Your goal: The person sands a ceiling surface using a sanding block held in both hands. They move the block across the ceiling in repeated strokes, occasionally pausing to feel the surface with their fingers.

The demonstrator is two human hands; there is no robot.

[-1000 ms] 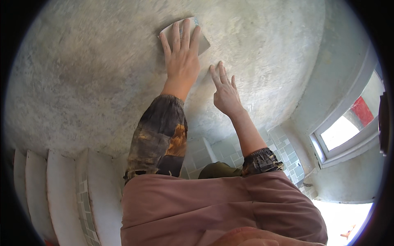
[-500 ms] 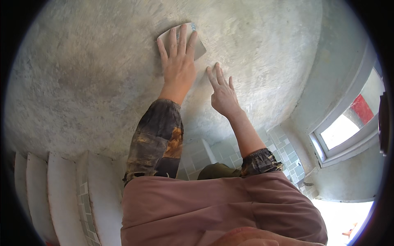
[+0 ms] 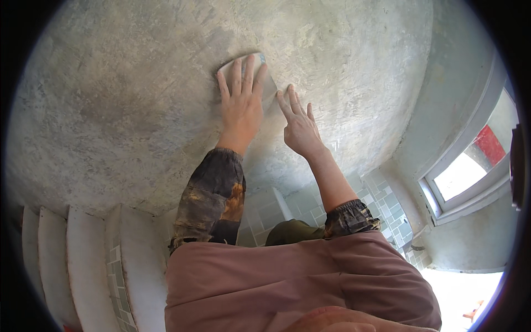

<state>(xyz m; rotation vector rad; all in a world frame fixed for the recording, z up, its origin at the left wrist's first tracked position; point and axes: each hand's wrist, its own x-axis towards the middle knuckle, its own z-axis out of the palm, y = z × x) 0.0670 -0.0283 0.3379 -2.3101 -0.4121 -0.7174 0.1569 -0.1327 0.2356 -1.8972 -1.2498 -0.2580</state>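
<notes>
My left hand [image 3: 241, 108] lies with its fingers spread flat over a light sheet of sandpaper [image 3: 269, 86], pressing it against the patchy grey plastered wall [image 3: 138, 110]. The sheet's pale upper edge, with a small blue mark, shows past my fingertips, and its right side sticks out beside my hand; the palm covers the rest. Just to the right, my right hand [image 3: 302, 131] rests its fingertips on the same wall with the fingers stretched apart and nothing in them. The sheet's right corner comes close to those fingertips.
At the lower left stand several upright whitish slabs [image 3: 86, 238] side by side. Grey-green tiles [image 3: 395, 213] line the lower part of the room. On the right, a side wall [image 3: 448, 110] holds a white-framed window [image 3: 434, 196], with a bright opening [image 3: 462, 290] below.
My left hand and the sandpaper have slid down the wall, nearer my right hand. The right hand has stayed almost in place.
</notes>
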